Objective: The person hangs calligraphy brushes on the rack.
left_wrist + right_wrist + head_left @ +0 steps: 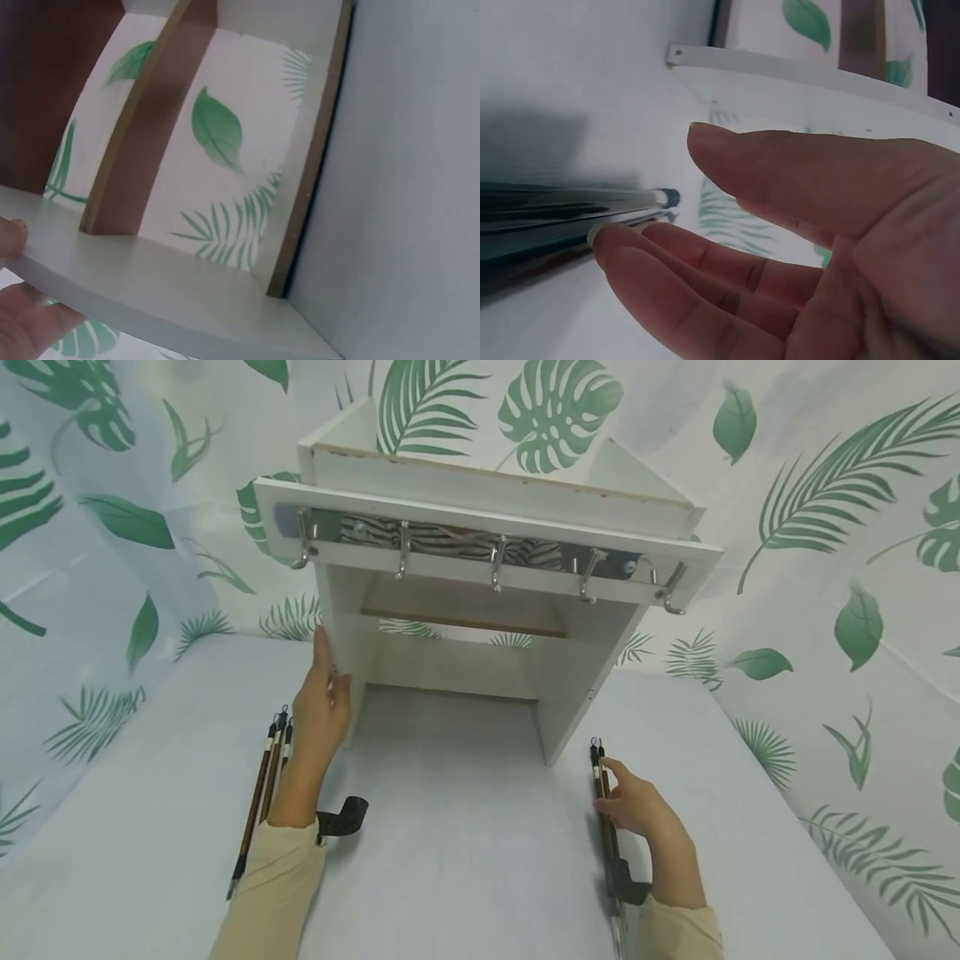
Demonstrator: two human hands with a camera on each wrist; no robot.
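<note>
A white wooden shelf unit point(585, 664) with a row of metal hooks point(497, 564) along its top front stands ahead. My left hand point(321, 706) holds its left side panel point(172, 300), thumb at the inner side and fingers along the outer. Low at the right, my right hand point(637, 802) is beside calligraphy brushes point(606, 810) with hanging loops. Thumb and fingers are spread apart there, and the fingertips point(604, 240) overlap the brushes in the right wrist view. More brushes point(258, 781) lie left of my left forearm.
A wooden crossbar point(465, 622) and a lower board point(450, 668) span the unit. White cloth point(450, 827) covers the surface in front. Leaf-patterned sheeting point(825, 610) hangs around the back and sides. Black wrist mounts point(345, 817) stick out from both wrists.
</note>
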